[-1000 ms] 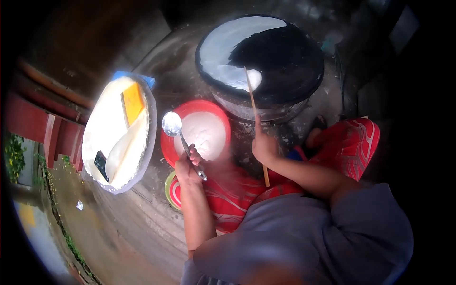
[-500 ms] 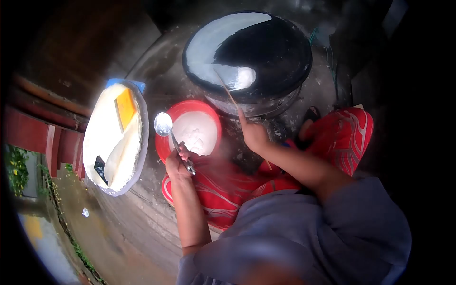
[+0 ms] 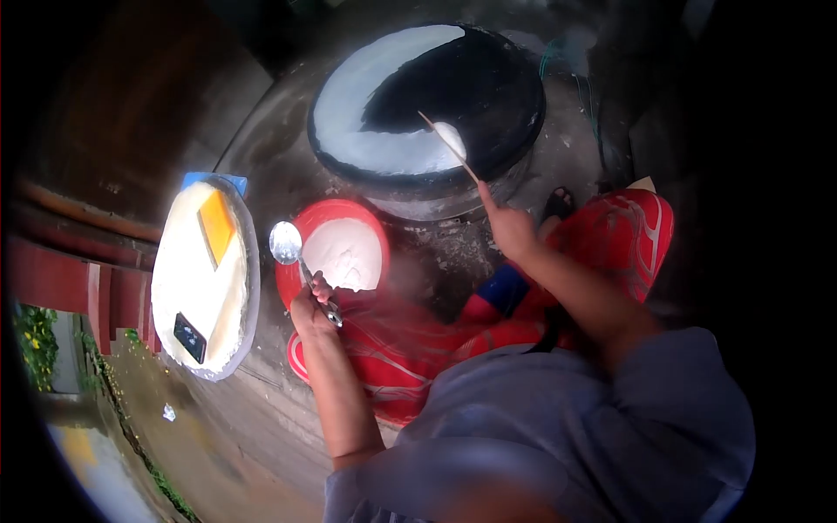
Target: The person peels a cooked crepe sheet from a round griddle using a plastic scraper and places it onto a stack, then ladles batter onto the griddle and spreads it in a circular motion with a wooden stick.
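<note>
My left hand (image 3: 309, 307) is closed around the handle of a metal ladle (image 3: 285, 243), whose whitish bowl hangs over the edge of a red basin (image 3: 288, 277). Thick white batter (image 3: 344, 253) fills the basin. In my right hand (image 3: 513, 228) a thin wooden stick (image 3: 455, 153) is gripped, its far end over a large round black griddle (image 3: 488, 87). A pale layer of batter (image 3: 349, 118) curves along the griddle's left and near side. Beside the stick sits a brighter mound of batter (image 3: 451, 139); whether they touch I cannot tell.
To the left stands a round white-covered surface (image 3: 179, 270), carrying a yellow flat object (image 3: 216, 227) and a dark phone-like rectangle (image 3: 189, 337). Red patterned cloth (image 3: 397, 357) covers my legs. Green cord (image 3: 588, 96) lies behind the griddle's right side.
The stick has swept rightward along the griddle's near side, with the batter mound shifting right and the pale layer extending. The ladle stays over the basin; the whole view has shifted slightly.
</note>
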The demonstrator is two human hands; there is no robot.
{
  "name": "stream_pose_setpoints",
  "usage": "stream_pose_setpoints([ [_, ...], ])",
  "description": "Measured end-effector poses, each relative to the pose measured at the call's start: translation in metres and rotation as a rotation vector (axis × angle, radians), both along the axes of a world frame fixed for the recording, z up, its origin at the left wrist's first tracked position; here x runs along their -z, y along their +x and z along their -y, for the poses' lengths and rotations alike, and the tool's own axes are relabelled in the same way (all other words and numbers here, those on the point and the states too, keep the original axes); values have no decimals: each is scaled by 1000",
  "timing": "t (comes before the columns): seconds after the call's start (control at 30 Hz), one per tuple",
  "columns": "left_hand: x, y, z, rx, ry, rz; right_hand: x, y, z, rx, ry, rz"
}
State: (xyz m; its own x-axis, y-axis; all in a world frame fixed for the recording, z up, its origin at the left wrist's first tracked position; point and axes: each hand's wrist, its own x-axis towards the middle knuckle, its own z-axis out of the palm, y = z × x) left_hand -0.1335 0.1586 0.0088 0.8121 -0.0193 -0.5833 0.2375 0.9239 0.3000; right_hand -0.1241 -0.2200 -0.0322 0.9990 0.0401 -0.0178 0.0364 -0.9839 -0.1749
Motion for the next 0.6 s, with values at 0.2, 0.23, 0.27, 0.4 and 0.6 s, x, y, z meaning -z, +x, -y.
stream_pose_setpoints([
  [0.2, -6, 9, 12, -33, -11, -43, 8, -4, 5, -81, -83, 136],
  [0.23, -7, 11, 12, -28, 6, -60, 10, -2, 14, -107, -37, 93],
  [0.27, -8, 12, 12, -23, 21, -77, 12, 0, 22, -133, 10, 50],
  [0.4, -4, 13, 14, -12, 23, -56, 3, 18, 62, 145, 197, 101],
  [0.6, -5, 20, 11, -7, -106, -53, 18, 2, 31, -77, 620, 349],
])
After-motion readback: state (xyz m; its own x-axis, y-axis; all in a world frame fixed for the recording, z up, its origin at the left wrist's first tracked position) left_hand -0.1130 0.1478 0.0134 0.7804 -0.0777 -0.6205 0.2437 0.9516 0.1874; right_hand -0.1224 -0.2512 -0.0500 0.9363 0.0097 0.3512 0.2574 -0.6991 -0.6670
